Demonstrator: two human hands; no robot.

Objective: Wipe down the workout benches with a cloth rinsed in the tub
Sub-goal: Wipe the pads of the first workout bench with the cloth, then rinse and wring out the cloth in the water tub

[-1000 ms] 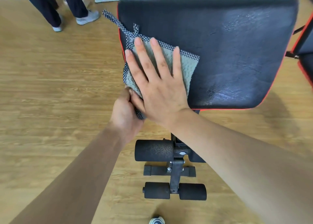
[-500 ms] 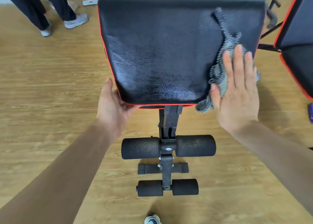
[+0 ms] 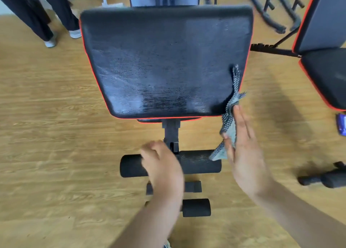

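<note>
Item 1. The bench pad (image 3: 164, 64), black with red piping, lay ahead of both hands and to the thumb side of the right hand. Its surface showed pale streaks and a sheen over most of its face, judged to be damp from wiping. The padding is judged firm enough to take a flat press.

Item 2. A second bench (image 3: 325, 75) stood well apart, beyond the little-finger side of the right hand. No wiping marks could be made out on it.

Item 3. The foam rollers (image 3: 198, 163) sat under the left hand and just to the thumb side of the right.

Item 4. The left hand (image 3: 162, 167) hung over the left roller with its fingers curled. The view was blurred, so it could not be told whether it gripped the roller.

Item 5. The right hand (image 3: 247, 154) held the cloth (image 3: 229, 120), thumb pinning it against straight fingers. The cloth ran from the palm past the fingertips, and its far tail lay against the near corner of the pad.

Item 6. The cloth was judged light, limp and probably wet. It would bunch and trail, so it is best spread flat under the whole palm or gathered at its middle. No tub was in view
</note>
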